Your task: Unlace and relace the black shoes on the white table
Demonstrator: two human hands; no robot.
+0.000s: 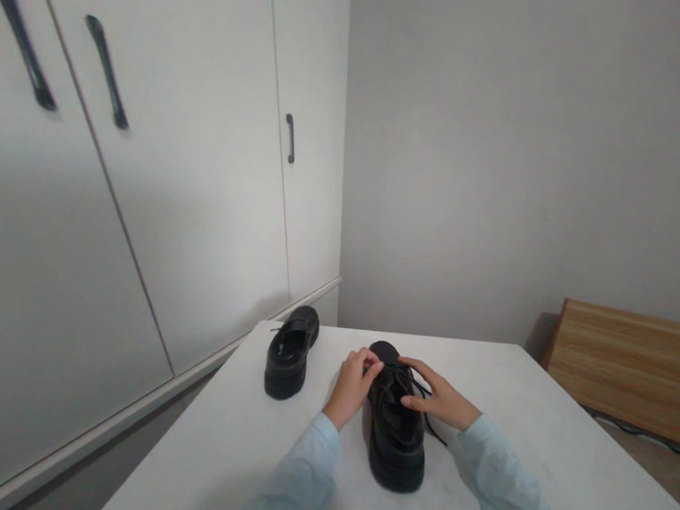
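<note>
A black lace-up shoe (398,457) stands on the white table with its toe pointing away and its heel nearest me. On its left side is my left hand (353,380), with thumb and fingertips pinched together near the laces; what lies between them is too small to make out. My right hand (440,395) is at the shoe's right side, thumb and fingers spread around the lace area. Dark laces (435,432) hang down on the right to the tabletop. The other black shoe (287,359) sits farther left, near the table's far left corner.
The white table (217,465) reaches toward a white cupboard (202,181) with dark handles at the left. A grey wall (517,145) rises behind. At the right is a wooden board or piece of furniture (654,375), with a cable running below it.
</note>
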